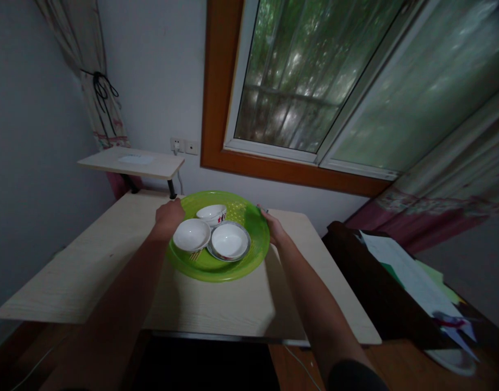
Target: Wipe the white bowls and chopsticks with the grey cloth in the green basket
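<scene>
A round green plastic basket [220, 274] with a perforated bottom is over the middle of the desk, between my hands. Inside it are a white bowl [191, 235] at the left, a second bowl [211, 214] with red marks at the back, and a third bowl [229, 241] on a grey-rimmed plate [245, 251]. My left hand [169, 215] is closed on the basket's left rim. On the right rim, my right hand [273, 225] grips with the thumb on top; its other fingers are mostly hidden.
The pale wooden desk [111, 271] carries a raised shelf [131, 162] at its back left. A wall socket [177, 145] with a plug is behind it. To the right, a dark cabinet [367, 288] holds papers [408, 269]. A window [306, 81] is above the desk.
</scene>
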Available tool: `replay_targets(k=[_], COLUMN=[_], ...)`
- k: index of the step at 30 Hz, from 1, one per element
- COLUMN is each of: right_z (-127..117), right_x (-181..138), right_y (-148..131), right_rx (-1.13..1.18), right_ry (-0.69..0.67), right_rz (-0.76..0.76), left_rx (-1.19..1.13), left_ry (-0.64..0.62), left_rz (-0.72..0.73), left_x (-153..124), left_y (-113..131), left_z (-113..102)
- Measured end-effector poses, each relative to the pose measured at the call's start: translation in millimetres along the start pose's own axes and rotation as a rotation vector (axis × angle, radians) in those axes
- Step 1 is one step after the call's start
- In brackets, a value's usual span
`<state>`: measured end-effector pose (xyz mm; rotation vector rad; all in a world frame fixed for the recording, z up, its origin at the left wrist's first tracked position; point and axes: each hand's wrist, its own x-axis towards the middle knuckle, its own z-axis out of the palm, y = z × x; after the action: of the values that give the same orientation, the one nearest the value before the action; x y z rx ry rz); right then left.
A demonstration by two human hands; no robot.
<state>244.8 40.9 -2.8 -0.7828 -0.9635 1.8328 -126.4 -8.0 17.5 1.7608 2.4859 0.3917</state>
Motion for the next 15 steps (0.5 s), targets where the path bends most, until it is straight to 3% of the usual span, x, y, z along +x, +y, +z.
replay_targets(k=[5,11,15], right_z=[0.2,0.1,6.8], right_x=[14.2,-1.2,-32.2], right_y=[-5.2,9.7,32.8], right_rx=[-0.044,0.065,0.165], right_ry=[0.089,0.245,0.167], right_rz=[0.181,0.099,0.018], left_rx=[0.012,0.04,0.049], left_ry=[-0.001,-0.014,0.002], left_rz=[-0.027,-0.039,-0.049], left_x=[-3.8,-5.4,-9.6], left_y=[3.6,6.1,6.3], left_z=[-1.9,-3.0,-4.0])
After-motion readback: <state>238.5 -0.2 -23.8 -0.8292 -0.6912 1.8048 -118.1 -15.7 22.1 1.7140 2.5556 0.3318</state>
